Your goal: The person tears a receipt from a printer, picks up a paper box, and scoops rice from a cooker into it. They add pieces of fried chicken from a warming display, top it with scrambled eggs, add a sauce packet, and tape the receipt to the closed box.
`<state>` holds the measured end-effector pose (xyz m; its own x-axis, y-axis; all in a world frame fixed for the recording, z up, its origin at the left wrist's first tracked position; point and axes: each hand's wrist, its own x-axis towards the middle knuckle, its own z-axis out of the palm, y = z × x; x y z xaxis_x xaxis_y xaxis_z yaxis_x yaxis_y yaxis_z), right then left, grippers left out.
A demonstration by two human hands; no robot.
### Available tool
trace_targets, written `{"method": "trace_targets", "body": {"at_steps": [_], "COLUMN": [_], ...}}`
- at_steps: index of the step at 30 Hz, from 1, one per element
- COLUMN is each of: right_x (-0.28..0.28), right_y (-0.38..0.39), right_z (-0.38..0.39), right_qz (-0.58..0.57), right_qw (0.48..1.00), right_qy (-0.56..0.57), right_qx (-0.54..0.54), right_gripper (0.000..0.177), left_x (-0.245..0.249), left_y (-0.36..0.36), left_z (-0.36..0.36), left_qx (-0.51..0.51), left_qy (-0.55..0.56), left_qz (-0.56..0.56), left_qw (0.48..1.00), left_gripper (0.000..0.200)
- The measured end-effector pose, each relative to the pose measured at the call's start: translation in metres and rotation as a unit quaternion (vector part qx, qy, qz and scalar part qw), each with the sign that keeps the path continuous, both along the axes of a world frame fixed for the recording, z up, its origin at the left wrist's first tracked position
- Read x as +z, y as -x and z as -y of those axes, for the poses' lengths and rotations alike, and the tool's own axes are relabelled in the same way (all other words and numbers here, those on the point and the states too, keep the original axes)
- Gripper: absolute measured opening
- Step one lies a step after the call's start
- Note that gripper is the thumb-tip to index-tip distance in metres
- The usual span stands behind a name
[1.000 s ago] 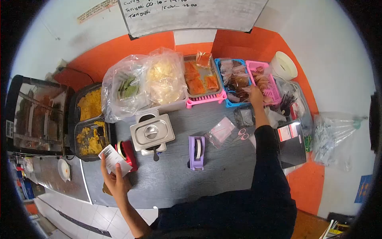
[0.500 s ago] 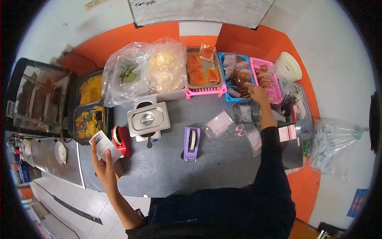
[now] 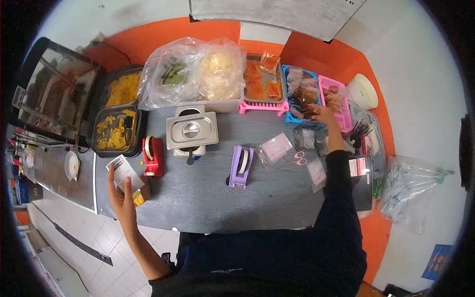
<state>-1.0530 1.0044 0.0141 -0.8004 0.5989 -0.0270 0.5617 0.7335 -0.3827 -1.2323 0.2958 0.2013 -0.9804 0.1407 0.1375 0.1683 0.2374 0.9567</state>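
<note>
Your left hand (image 3: 122, 210) pinches that paper slip (image 3: 121, 174) edgewise, likely light, easily creased; your right hand (image 3: 324, 116) meets soft-looking sachets (image 3: 303, 94) near the counter's (image 3: 198, 208) far edge, grip unclear.

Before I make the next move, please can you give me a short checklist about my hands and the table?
1. Left hand holds the printed paper: ok.
2. Right hand is at the blue basket: ok.
3. Its grip on something: cannot tell, too small to see.
4. Middle of the table is free: not ok, the purple tape dispenser stands there.
5. Red tape dispenser is apart from the left hand: ok.
</note>
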Motion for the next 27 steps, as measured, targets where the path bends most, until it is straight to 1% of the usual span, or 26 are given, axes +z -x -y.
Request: {"method": "trace_targets", "body": {"at_steps": [1, 2, 4, 5, 7, 8, 10, 11, 12, 13, 14, 15, 17, 18, 19, 21, 22, 23, 24, 25, 26, 27], "right_x": [-0.006, 0.003, 0.016, 0.017, 0.014, 0.012, 0.011, 0.012, 0.01, 0.011, 0.011, 0.015, 0.041, 0.059, 0.08, 0.118, 0.141, 0.157, 0.16, 0.175, 0.166, 0.153], "right_y": [-0.003, -0.001, 0.004, 0.004, 0.002, 0.003, 0.006, 0.006, 0.005, 0.005, 0.005, 0.005, -0.002, -0.002, -0.002, -0.005, -0.009, -0.015, -0.022, -0.023, -0.026, -0.029], "right_z": [0.001, 0.013, 0.041, 0.046, 0.049, 0.046, 0.033, 0.027, 0.022, 0.024, 0.025, 0.022, 0.022, 0.035, 0.051, 0.091, 0.127, 0.166, 0.195, 0.235, 0.26, 0.286], "right_qz": [-0.005, -0.003, 0.051, 0.052, -0.005, -0.004, 0.052, 0.051, 0.008, -0.035, -0.034, -0.048, -0.073, -0.173, -0.169, -0.254, -0.165, -0.074, -0.052, 0.026, 0.006, -0.018], "right_qw": [0.999, 0.999, 0.991, 0.991, 0.989, 0.988, 0.992, 0.992, 0.994, 0.994, 0.994, 0.991, 0.982, 0.94, 0.941, 0.946, 0.98, 0.992, 0.975, 0.942, 0.929, 0.907], "right_qy": [-0.039, -0.042, -0.121, -0.12, -0.151, -0.151, -0.114, -0.117, -0.103, -0.088, -0.084, -0.111, -0.169, -0.292, -0.291, -0.168, -0.055, 0.061, 0.15, 0.313, 0.227, 0.255], "right_qx": [0.012, 0.017, -0.009, -0.004, -0.006, -0.004, -0.026, -0.023, -0.038, -0.054, -0.054, -0.048, -0.039, 0.03, 0.026, 0.111, 0.097, 0.08, 0.153, 0.118, 0.293, 0.335], "right_gripper": [0.019, 0.019, 0.016, 0.016, 0.016, 0.016, 0.017, 0.017, 0.017, 0.019, 0.019, 0.016, 0.013, 0.012, 0.012, 0.016, 0.018, 0.02, 0.015, 0.015, 0.018, 0.017], "left_x": [0.001, 0.0, -0.001, -0.001, -0.005, -0.007, -0.011, -0.012, -0.012, -0.013, -0.014, -0.016, -0.023, -0.02, -0.017, -0.01, -0.009, -0.01, -0.015, -0.021, -0.022, -0.025], "left_y": [-0.002, -0.003, -0.007, -0.009, -0.011, -0.012, -0.013, -0.014, -0.016, -0.017, -0.019, -0.018, -0.013, -0.017, -0.022, -0.036, -0.042, -0.051, -0.065, -0.08, -0.096, -0.109], "left_z": [0.003, 0.006, 0.006, 0.007, 0.011, 0.011, 0.012, 0.011, 0.007, 0.002, -0.001, 0.003, 0.013, 0.0, -0.016, -0.054, -0.076, -0.098, -0.117, -0.135, -0.152, -0.164], "left_qx": [0.007, 0.001, 0.01, 0.012, 0.009, 0.002, -0.007, -0.017, -0.013, 0.001, 0.014, 0.012, -0.027, -0.025, -0.03, -0.116, -0.156, -0.196, -0.248, -0.297, -0.346, -0.389], "left_qy": [0.0, -0.001, 0.002, 0.009, 0.007, 0.002, 0.008, 0.018, 0.018, 0.018, 0.019, 0.022, 0.139, 0.154, 0.155, 0.265, 0.277, 0.285, 0.238, 0.191, 0.163, 0.135], "left_qz": [0.017, 0.037, 0.031, 0.024, 0.021, 0.016, 0.015, 0.012, 0.011, -0.013, -0.036, -0.036, 0.047, 0.06, 0.062, -0.043, -0.128, -0.213, -0.155, -0.096, -0.05, -0.004], "left_qw": [1.0, 0.999, 0.999, 1.0, 1.0, 1.0, 1.0, 1.0, 1.0, 1.0, 0.999, 0.999, 0.989, 0.986, 0.985, 0.956, 0.939, 0.914, 0.926, 0.931, 0.923, 0.911], "left_gripper": [0.05, 0.05, 0.05, 0.05, 0.05, 0.05, 0.051, 0.052, 0.052, 0.045, 0.039, 0.039, 0.021, 0.014, 0.014, 0.021, 0.03, 0.039, 0.046, 0.054, 0.055, 0.057]}}
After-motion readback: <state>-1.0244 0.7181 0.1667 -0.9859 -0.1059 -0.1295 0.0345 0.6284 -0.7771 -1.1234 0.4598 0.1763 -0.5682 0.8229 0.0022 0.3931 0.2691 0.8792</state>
